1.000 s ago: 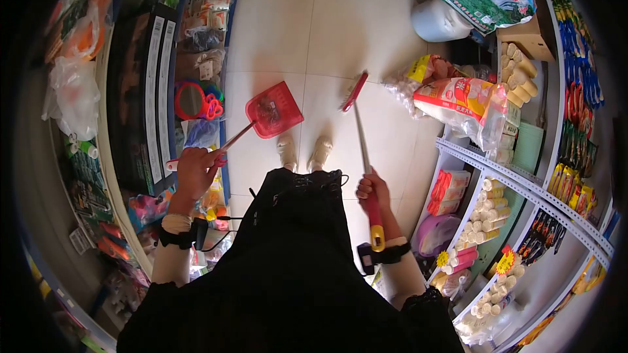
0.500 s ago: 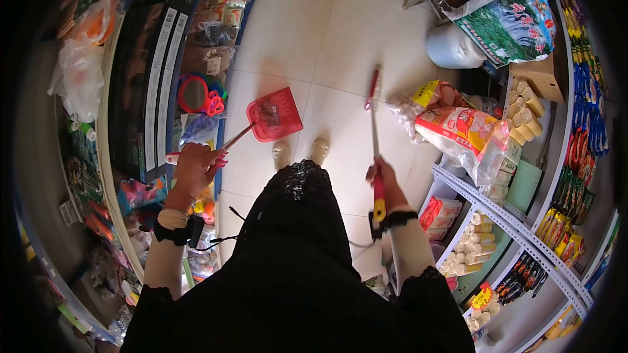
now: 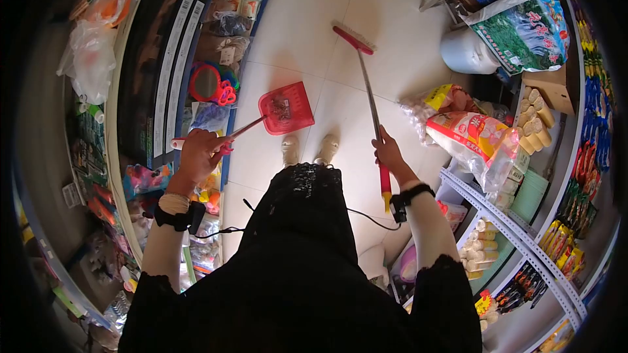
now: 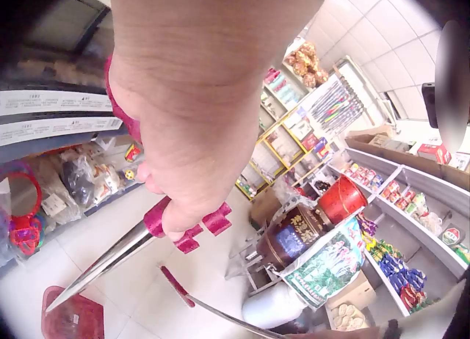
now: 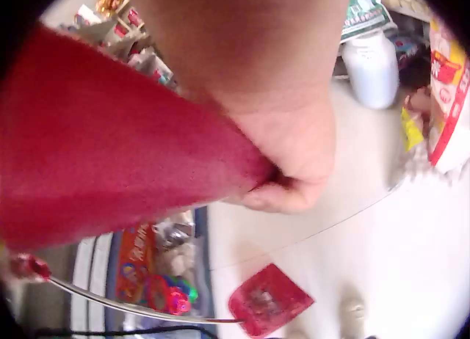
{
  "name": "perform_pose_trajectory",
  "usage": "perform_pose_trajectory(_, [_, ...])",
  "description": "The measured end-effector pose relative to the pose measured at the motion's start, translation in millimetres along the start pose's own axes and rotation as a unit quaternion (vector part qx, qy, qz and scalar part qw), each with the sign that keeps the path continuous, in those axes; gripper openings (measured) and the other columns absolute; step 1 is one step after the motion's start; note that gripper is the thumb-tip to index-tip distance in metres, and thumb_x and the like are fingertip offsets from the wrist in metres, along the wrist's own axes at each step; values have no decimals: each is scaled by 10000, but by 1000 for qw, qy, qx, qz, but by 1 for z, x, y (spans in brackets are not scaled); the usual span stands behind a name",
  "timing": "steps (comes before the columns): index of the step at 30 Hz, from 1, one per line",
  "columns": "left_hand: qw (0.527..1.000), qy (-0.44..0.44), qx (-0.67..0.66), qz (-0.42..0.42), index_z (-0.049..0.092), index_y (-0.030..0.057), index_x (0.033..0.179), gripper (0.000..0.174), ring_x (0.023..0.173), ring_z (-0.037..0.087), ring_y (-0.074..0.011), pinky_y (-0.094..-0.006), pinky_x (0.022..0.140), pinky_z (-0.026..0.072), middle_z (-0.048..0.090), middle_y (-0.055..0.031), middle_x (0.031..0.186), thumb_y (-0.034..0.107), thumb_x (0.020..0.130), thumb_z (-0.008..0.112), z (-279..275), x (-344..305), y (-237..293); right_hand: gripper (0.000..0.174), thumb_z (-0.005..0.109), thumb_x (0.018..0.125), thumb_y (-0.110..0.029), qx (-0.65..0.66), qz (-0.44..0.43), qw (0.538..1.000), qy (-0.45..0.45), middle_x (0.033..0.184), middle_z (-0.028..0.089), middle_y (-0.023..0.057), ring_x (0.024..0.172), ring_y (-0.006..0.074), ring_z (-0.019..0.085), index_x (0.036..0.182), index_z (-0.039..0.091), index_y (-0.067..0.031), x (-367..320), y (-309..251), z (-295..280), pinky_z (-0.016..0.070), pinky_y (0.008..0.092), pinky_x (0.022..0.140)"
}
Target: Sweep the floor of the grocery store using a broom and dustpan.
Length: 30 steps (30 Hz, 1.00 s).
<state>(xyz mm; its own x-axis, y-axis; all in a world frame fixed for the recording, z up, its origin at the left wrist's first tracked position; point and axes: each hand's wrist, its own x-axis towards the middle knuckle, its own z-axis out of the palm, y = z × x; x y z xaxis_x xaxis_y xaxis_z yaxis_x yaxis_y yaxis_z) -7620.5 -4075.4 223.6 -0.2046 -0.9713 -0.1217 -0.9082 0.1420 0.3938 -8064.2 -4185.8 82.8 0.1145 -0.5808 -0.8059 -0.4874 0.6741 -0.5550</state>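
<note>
My left hand (image 3: 199, 155) grips the handle of a red dustpan (image 3: 288, 108) on the left. Dark dirt lies in the pan, which is just ahead of my shoes (image 3: 327, 149). On the right, my right hand (image 3: 389, 150) holds a broom by its red and yellow handle (image 3: 384, 186). The broom head (image 3: 353, 40), red with pale bristles, is over the tiles, farther forward than the dustpan and to its right. Close up in the right wrist view, fingers curl round the thick red grip (image 5: 125, 148). The left wrist view shows the dustpan's metal shaft (image 4: 110, 258) running down from my hand.
Shelves with packaged goods and a long black box (image 3: 147, 78) line the left side. To the right are bagged goods (image 3: 474, 134), a white tub (image 3: 468, 51), a green printed sack (image 3: 523, 29) and a perforated metal shelf edge (image 3: 517, 235). A tiled aisle floor (image 3: 307, 0) runs between.
The broom head has swung from beside the dustpan out to the right, then forward and left, turning as it went. My right hand has moved forward. The dustpan stays near my feet.
</note>
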Motion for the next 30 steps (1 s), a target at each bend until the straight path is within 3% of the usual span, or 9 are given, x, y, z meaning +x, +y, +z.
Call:
perform_pose_trajectory(5, [1000, 19, -9, -2, 647, 157, 937, 363, 658, 534, -236, -375, 673, 407, 527, -27, 645, 48, 596, 708, 9, -8, 1, 657, 535, 827, -153, -130, 46, 990, -35, 653, 514, 97, 484, 175, 527, 1406, 224, -152, -11, 64, 21, 493, 326, 415])
perform_pose_trajectory(7, [1000, 26, -1, -3, 649, 156, 933, 357, 657, 534, -233, -374, 672, 407, 523, -26, 641, 50, 598, 710, 5, -12, -1, 647, 532, 831, -140, -125, 91, 987, -53, 618, 511, 80, 450, 169, 510, 1405, 233, -161, -54, 80, 28, 484, 320, 404])
perform_pose_trajectory(9, [1000, 29, -2, -8, 647, 157, 928, 341, 657, 536, -231, -371, 675, 406, 524, -24, 639, 56, 608, 711, 0, -16, -7, 630, 520, 842, -119, -18, 82, 995, -60, 570, 497, 54, 420, 148, 485, 1405, 243, -178, -93, 101, 29, 445, 303, 370])
perform_pose_trajectory(13, [1000, -1, -13, 25, 639, 140, 918, 320, 662, 541, -220, -367, 690, 405, 527, -15, 638, 49, 618, 704, -4, -24, -19, 634, 514, 850, -101, 120, 137, 982, -48, 532, 470, 28, 388, 128, 449, 1410, 235, -201, -161, 93, 39, 399, 284, 346])
perform_pose_trajectory(15, [999, 9, -19, 40, 640, 135, 920, 322, 663, 541, -218, -365, 692, 404, 530, -13, 644, 42, 617, 696, -4, -31, -23, 637, 502, 855, -95, 207, 167, 964, 9, 526, 452, 23, 373, 128, 429, 1414, 219, -209, -177, 87, 45, 377, 278, 342])
perform_pose_trajectory(21, [997, -24, 4, 69, 642, 147, 924, 360, 708, 544, -212, -356, 715, 394, 548, -12, 692, 51, 581, 697, -10, -27, -15, 660, 472, 853, -68, 404, 184, 895, -31, 564, 392, -5, 432, 124, 405, 1400, 155, -257, -131, 67, 52, 368, 267, 386])
perform_pose_trajectory(23, [996, -24, 27, 77, 645, 154, 918, 360, 713, 540, -209, -354, 719, 390, 540, -13, 688, 55, 575, 692, -10, -18, -10, 555, 457, 844, -59, 470, 226, 851, -69, 562, 363, -19, 435, 108, 379, 1310, 263, -289, -117, 56, 77, 352, 256, 399])
perform_pose_trajectory(26, [997, -14, 27, 75, 651, 155, 906, 341, 695, 535, -208, -352, 714, 385, 525, -12, 670, 65, 581, 692, -6, -15, -10, 480, 476, 835, -50, 375, 231, 887, -139, 592, 407, -9, 451, 120, 414, 1235, 331, -271, -124, 37, 120, 376, 274, 412])
perform_pose_trajectory(30, [997, 18, 17, 70, 660, 156, 884, 302, 678, 533, -207, -354, 716, 380, 518, -12, 659, 93, 592, 701, -5, -18, -6, 657, 487, 823, -37, 364, 242, 879, -189, 572, 418, 2, 425, 127, 412, 1365, 232, -308, -132, 26, 140, 380, 280, 405])
